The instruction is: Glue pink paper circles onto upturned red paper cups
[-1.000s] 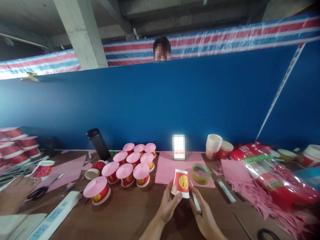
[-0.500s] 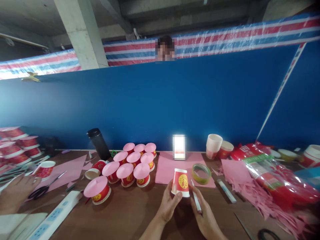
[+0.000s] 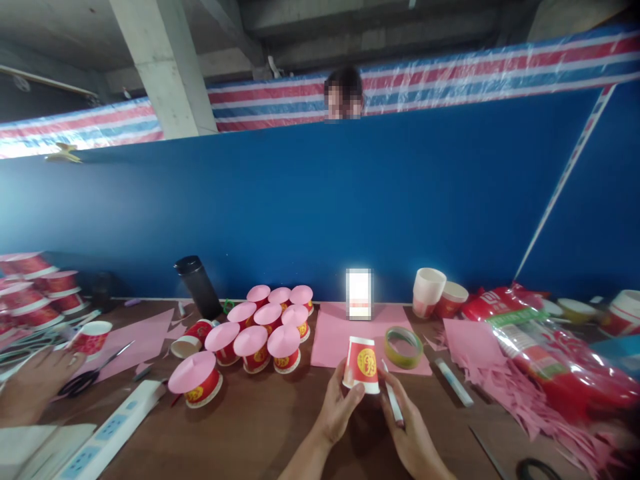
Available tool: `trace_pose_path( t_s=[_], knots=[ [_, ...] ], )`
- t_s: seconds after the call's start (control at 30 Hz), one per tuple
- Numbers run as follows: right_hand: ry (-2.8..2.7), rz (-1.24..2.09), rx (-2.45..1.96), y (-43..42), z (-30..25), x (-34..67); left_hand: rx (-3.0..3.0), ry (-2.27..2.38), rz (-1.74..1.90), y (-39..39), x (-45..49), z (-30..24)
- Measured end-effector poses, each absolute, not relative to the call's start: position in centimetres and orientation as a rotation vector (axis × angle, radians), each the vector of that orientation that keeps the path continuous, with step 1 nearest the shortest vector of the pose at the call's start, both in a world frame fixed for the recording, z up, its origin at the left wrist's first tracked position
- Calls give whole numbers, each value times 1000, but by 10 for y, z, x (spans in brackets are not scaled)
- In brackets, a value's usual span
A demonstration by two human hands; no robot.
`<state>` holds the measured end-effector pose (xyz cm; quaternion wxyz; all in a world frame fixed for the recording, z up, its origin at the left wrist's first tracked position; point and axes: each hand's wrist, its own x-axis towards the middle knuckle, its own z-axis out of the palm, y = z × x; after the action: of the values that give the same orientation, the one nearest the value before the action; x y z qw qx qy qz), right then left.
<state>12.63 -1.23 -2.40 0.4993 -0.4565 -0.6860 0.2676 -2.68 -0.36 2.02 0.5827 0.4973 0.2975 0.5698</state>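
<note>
My left hand (image 3: 339,403) is closed around a red paper cup (image 3: 361,365) with a gold emblem and white edges. The cup is turned over, its wider rim pointing down. On its right, my right hand (image 3: 404,417) grips a white pen-like stick (image 3: 393,395) with a narrow tip; its exact kind is unclear. Fingers of that hand lie close beside the cup, and I cannot tell if they touch it. Behind the cup lie pink paper sheets (image 3: 327,337) with a roll of tape (image 3: 403,347) on them. Several cups topped with pink discs (image 3: 250,341) stand to the left.
A co-worker's hand (image 3: 37,383) rests at far left near scissors (image 3: 83,381). A power strip (image 3: 107,427), black bottle (image 3: 197,287) and lying cup (image 3: 187,343) are also left. Right are stacked cups (image 3: 429,290), a white tube (image 3: 454,382), pink scraps (image 3: 530,393) and plastic packaging (image 3: 545,353).
The person's head beyond the blue partition has shifted a little to the right. Both my hands keep nearly the same place with the cup and the stick.
</note>
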Motion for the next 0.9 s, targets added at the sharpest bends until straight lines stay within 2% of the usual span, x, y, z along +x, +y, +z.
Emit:
trace_pose_path(
  t_s=[0.9],
  knots=[
    [-1622,744,-1030,-11,-28,127,1113,764,1359,-3,-27,9]
  ],
)
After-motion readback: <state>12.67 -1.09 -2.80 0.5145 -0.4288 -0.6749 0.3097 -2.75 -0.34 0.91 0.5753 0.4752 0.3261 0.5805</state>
